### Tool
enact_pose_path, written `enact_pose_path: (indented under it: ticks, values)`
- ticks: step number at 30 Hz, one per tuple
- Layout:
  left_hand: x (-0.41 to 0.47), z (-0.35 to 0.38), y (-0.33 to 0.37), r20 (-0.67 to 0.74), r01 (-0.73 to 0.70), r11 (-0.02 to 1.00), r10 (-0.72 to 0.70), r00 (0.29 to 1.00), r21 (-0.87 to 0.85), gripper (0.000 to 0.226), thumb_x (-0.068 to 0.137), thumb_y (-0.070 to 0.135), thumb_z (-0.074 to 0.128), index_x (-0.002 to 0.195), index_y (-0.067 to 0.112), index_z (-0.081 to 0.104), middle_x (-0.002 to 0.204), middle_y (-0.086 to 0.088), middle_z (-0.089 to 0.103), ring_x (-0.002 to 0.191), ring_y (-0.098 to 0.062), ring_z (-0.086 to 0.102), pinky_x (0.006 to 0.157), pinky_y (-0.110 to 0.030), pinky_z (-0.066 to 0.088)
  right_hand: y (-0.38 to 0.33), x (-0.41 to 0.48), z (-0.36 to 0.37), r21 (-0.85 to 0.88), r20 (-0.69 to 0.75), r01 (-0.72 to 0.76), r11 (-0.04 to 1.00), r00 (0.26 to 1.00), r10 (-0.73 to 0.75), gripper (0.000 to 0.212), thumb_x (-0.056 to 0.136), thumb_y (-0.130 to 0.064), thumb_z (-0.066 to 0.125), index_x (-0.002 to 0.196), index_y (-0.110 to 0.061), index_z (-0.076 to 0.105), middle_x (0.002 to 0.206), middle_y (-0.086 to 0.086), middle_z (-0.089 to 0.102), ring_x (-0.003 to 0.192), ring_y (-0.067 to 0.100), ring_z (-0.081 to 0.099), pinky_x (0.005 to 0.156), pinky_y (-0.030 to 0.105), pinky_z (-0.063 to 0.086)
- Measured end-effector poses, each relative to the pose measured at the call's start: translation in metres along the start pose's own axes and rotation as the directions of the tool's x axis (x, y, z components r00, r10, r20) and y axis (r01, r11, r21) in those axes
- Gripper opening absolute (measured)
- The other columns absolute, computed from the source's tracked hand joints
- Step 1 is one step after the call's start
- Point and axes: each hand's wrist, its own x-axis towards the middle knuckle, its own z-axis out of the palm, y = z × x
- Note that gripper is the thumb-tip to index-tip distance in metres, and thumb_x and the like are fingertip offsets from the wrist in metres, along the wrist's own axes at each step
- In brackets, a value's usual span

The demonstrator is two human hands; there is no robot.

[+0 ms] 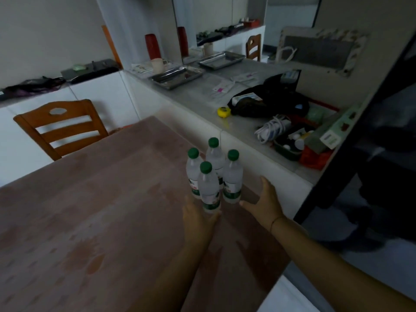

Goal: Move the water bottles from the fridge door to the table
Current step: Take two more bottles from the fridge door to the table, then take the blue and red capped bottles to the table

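Four green-capped water bottles (213, 176) upright on table (90, 210) — labels unreadable.

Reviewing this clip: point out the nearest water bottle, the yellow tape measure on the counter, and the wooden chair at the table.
nearest water bottle (208, 188), head view, on its clear body above the label
yellow tape measure (223, 111), head view, on its casing
wooden chair (59, 119), head view, on the backrest's top rail

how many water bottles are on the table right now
4, clustered upright near the table's right edge: front bottle, left bottle, right bottle, back bottle. None looks hidden behind them.
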Motion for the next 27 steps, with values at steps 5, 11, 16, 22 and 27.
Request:
enact_pose_path:
  ticks: [5, 11, 16, 22, 27]
  values:
    - [-0.042, -0.035, -0.007, 0.09, -0.088, 0.993, 0.081, 0.993, 0.074, 0.098, 0.07, 0.043, 0.079, 0.145, 0.006, 0.028, 0.143, -0.014, 0.042, 0.132, -0.029, 0.038, 0.103, -0.033, 0.032, -0.004, -0.074, 0.005, 0.009, -0.125, -0.009, 1.0, 0.992, 0.01, 0.101, 0.073, -0.03, 0.08, 0.15, -0.013, 0.017, 0.154, 0.01, 0.024, 0.139, 0.026, 0.029, 0.114, 0.041, 0.029]
    - [-0.103, -0.085, -0.022, 0.193, -0.255, 0.965, 0.237, 0.952, 0.07, 0.084, 0.074, 0.049, 0.073, 0.142, 0.013, 0.039, 0.142, -0.009, 0.048, 0.133, -0.03, 0.041, 0.104, -0.034, 0.03, -0.013, -0.179, 0.012, 0.036, -0.194, 0.009, 0.999, 0.981, -0.002, 0.094, 0.072, -0.029, 0.08, 0.147, -0.012, 0.026, 0.146, 0.009, 0.035, 0.134, 0.023, 0.036, 0.113, 0.04, 0.032]
    - [-0.148, -0.118, -0.018, 0.286, -0.227, 0.969, 0.192, 0.939, 0.094, 0.095, 0.075, 0.05, 0.072, 0.15, 0.014, 0.024, 0.155, -0.01, 0.03, 0.142, -0.03, 0.025, 0.113, -0.039, 0.021, -0.025, -0.259, 0.004, 0.066, -0.257, -0.037, 0.997, 0.965, 0.053, 0.094, 0.075, -0.024, 0.079, 0.149, -0.015, 0.022, 0.15, 0.009, 0.029, 0.138, 0.024, 0.031, 0.114, 0.037, 0.03]
    - [-0.214, -0.138, -0.003, 0.313, -0.268, 0.96, 0.233, 0.921, 0.075, 0.093, 0.075, 0.05, 0.072, 0.149, 0.018, 0.025, 0.154, -0.009, 0.031, 0.14, -0.032, 0.03, 0.111, -0.042, 0.027, -0.024, -0.334, -0.012, 0.021, -0.32, -0.058, 0.998, 0.946, 0.061, 0.087, 0.077, -0.026, 0.077, 0.147, -0.019, 0.025, 0.149, 0.006, 0.031, 0.138, 0.023, 0.031, 0.112, 0.033, 0.029]
    - [-0.283, -0.148, -0.006, 0.289, -0.248, 0.968, 0.229, 0.93, 0.029, 0.091, 0.078, 0.045, 0.072, 0.15, 0.02, 0.024, 0.156, -0.008, 0.026, 0.144, -0.028, 0.019, 0.113, -0.04, 0.022, -0.012, -0.397, -0.014, 0.035, -0.321, -0.012, 0.999, 0.947, 0.023, 0.086, 0.078, -0.03, 0.075, 0.147, -0.021, 0.025, 0.149, 0.005, 0.031, 0.136, 0.021, 0.032, 0.108, 0.027, 0.027]
